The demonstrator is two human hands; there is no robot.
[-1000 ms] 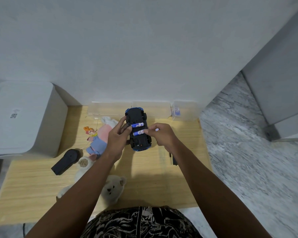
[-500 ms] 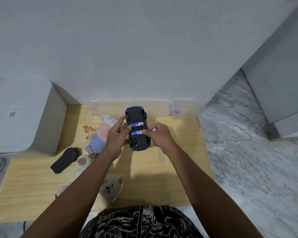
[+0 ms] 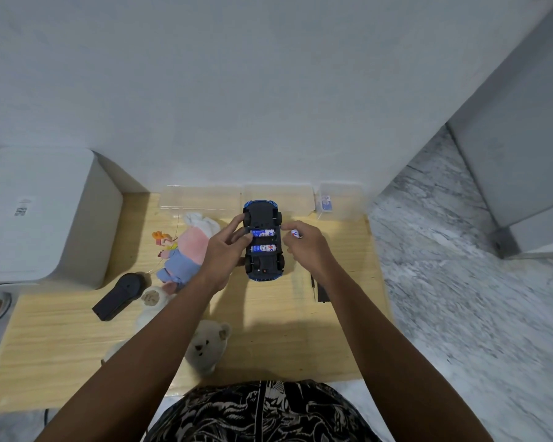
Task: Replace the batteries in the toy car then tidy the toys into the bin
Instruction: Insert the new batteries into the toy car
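Two batteries (image 3: 262, 240) sit in upturned car (image 3: 263, 240); left hand (image 3: 224, 253) grips car, right hand (image 3: 307, 250) pinches third battery (image 3: 295, 233).

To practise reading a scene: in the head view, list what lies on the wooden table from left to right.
Large white box → black remote control → pink-and-blue plush doll → upside-down blue toy car → small clear plastic box holding batteries.

A home, likely a living room: low pale wooden table (image 3: 300, 339) against a plain white wall (image 3: 237, 90), grey-veined marble floor (image 3: 460, 298), soft plush toys scattered about (cream teddy bear (image 3: 206, 347), pink-and-blue pig doll (image 3: 186, 255))
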